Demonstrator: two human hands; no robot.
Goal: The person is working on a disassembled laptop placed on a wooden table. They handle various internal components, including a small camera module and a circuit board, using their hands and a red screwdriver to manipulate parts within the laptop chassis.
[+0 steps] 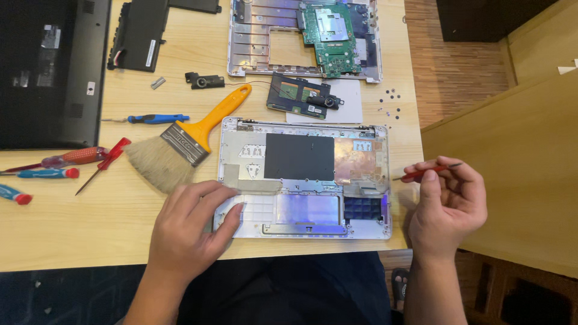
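Light wood counter (120, 222), pretty cluttered, with brown wood-look flooring (451, 66) off to the right. The opened laptop shell (304, 177) sits at the near edge, insides up. Left hand (189, 225) lies flat on its near left corner, fingers spread, grip open and holding nothing. Right hand (448, 204) hovers just off the counter's right edge, grip pinched shut on a small red-handled screwdriver (424, 172). An orange-handled brush (180, 141) lies just beside the shell, more screwdrivers (57, 165) sit far left, a second shell with a green board (328, 39) is further back, and loose screws (388, 99) are scattered nearby.
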